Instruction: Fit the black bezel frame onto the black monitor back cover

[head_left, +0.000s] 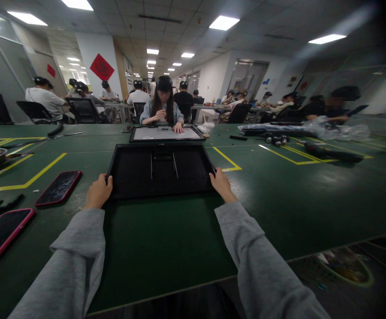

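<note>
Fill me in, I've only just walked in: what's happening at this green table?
A person in grey sleeves grips a flat black panel by its near corners, left hand and right hand, as it lies on the green table. Two red-edged phones lie to the left. Across the table, another person works on a similar panel.

This is a large open-plan office floor used as an assembly workroom, shown by the ceiling light panels [224, 22], glass partitions [0, 57], long green-matted worktables [295, 195] marked with yellow tape outlines [29, 177], office chairs [33, 110], and many seated workers [162, 106] handling flat panels.
</note>
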Demonstrator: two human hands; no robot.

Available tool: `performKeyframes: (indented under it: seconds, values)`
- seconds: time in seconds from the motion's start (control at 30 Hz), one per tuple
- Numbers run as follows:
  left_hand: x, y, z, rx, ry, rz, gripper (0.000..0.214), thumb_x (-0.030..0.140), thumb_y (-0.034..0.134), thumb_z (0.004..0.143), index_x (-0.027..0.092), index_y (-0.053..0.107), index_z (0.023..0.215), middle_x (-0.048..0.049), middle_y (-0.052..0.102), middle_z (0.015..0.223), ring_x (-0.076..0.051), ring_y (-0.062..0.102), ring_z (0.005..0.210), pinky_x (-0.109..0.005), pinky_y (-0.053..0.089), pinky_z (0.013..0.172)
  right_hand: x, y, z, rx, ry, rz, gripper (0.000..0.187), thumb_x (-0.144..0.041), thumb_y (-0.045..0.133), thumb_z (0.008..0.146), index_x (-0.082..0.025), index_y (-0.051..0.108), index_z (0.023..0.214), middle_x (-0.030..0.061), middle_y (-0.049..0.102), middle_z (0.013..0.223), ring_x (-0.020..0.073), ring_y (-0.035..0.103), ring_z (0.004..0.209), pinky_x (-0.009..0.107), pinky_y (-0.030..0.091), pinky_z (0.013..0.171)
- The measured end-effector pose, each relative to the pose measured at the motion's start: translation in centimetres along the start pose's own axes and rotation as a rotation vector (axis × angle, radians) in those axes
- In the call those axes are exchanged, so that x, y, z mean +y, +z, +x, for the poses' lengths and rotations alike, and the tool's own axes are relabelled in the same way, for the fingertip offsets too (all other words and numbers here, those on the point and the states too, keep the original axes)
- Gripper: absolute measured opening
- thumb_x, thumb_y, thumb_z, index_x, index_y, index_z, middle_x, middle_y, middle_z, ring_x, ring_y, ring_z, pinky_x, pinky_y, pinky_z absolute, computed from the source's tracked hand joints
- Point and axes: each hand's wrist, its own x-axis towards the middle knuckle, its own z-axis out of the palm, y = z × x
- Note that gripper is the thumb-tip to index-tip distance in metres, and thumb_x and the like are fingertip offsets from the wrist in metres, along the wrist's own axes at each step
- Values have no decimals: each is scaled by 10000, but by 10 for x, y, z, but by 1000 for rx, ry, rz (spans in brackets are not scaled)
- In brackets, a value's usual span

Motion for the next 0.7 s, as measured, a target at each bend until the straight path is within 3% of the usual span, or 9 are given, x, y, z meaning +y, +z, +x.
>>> performKeyframes:
  seconds: [0.7]
  values:
    - [-1,2,0,10,16,13,602,552,274,909,163,481,1319,-209,664,1077,-353,631,995,-444,460,818,-1,-1,-2,4,9,-20,333,-273,373,964,-110,435,1249,170,651,1085,257,627,1016,322,437,817]
